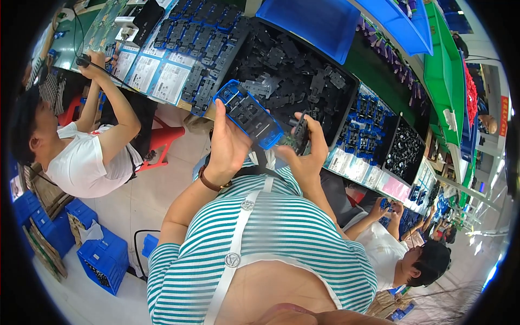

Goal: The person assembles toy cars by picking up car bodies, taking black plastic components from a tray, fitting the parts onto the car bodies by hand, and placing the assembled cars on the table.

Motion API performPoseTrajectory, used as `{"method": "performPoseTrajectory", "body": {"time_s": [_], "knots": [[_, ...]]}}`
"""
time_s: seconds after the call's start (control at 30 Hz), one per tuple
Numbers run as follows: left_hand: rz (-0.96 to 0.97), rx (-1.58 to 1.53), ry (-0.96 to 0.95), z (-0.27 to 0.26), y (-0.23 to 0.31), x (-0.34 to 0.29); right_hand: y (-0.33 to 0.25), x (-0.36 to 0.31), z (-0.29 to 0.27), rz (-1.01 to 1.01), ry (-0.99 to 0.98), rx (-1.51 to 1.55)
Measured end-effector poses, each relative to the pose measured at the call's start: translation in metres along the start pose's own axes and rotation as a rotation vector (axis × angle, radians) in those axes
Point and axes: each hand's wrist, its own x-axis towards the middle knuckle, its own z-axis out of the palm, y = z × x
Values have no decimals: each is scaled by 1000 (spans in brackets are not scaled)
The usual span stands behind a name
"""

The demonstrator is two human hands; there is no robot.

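My left hand (230,145) holds a blue plastic shell (250,115), long and rounded like a toy car body, its open side up with black parts inside. The fingers lie beneath it and the thumb is along its near left edge. Just right of the shell, my right hand (311,154) pinches a flat black plastic part (299,134) between thumb and fingers. The part stands nearly on edge, and its far side is hidden. Both hands are in front of a black tray (342,127) heaped with loose black plastic parts (287,70).
Rows of black-and-blue assemblies (203,40) stand left of the tray, with more assemblies (365,127) to its right. A blue bin (309,24) lies behind it. Co-workers sit at the left (89,157) and right (387,249). Blue crates (105,257) stand on the floor.
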Motion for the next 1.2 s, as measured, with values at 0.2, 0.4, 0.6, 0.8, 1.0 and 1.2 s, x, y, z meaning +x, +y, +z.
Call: {"method": "performPoseTrajectory", "body": {"time_s": [0.2,0.4,0.6,0.8,1.0,1.2], "knots": [[1,-7,15,2,1,-1,1,0,-5,9,-15,-20],[50,56,11,6,-3,-3,-8,-1,17,-159,-44,-125],[48,71,9,5,-4,-3,-8,-3,21,-87,-24,-19],[24,36,11,1,-3,-5,-7,-4,18,-5,-105,-19],[7,-16,-8,0,0,-3,-8,2,3,-196,-23,-124],[28,-1,-42,5,0,-2,-31,12,2,-132,-61,-232]]}}
